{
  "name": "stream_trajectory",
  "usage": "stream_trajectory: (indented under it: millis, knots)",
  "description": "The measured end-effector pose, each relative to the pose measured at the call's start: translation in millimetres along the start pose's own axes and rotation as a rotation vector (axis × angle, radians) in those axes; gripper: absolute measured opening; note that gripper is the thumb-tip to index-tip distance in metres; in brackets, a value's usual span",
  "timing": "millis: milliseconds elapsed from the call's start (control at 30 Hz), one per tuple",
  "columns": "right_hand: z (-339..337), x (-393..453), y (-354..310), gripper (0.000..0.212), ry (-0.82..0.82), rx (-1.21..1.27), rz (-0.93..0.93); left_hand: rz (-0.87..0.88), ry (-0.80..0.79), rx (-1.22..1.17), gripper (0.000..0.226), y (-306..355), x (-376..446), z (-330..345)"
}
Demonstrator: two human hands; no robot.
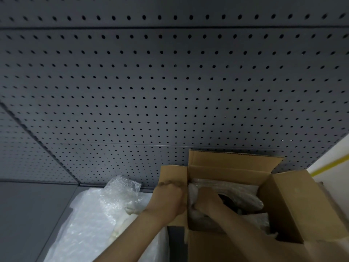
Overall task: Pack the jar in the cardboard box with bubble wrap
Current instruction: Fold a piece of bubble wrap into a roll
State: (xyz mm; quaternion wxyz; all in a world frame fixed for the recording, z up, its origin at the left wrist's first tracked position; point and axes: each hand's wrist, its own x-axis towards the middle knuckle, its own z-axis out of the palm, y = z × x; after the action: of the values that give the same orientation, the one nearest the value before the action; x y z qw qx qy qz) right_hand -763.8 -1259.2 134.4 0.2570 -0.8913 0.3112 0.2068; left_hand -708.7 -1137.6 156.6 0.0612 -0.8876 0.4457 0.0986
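1. Gripping the left wall of the cardboard box (pixel 294 207), the left hand (pixel 168 199) is curling its fingers (pixel 171 183) together over the rim beside the left flap.
2. Reaching inside, the right hand (pixel 204 202) is clenching its fingers on the bubble wrap (pixel 236 191) lining the interior.
3. A dark shape under the wrap is probably the jar (pixel 229 202); its outline is unclear.
4. Spare wrap (pixel 105 205) is lying on the bench to the left, against the pegboard (pixel 170 82).
5. Risk: uneven tucking may be leaving one side of the jar touching cardboard; hard pushing could be tipping the box.
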Motion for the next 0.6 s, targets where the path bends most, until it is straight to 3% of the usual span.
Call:
stream_trajectory:
  millis: [100,233,367,433,600]
  knots:
    - [-13,-1,1,0.042,0.032,0.011,-0.049,-0.022,0.038,0.039,0.032,-5,-7,-8]
    - [-32,-14,-10,0.009,0.104,0.023,-0.130,-0.069,0.102,0.033,0.034,-23,-21,-22]
    - [-44,-42,-40,0.018,0.182,-0.034,-0.204,-0.122,0.147,-0.053,0.036,-56,-44,-31]
    - [-45,-58,-64,0.034,0.207,-0.007,-0.260,-0.132,0.148,-0.066,0.040,-78,-57,-28]
    - [-27,-87,-131,0.042,0.242,-0.056,-0.350,-0.152,0.097,-0.079,0.048,-142,-93,-14]
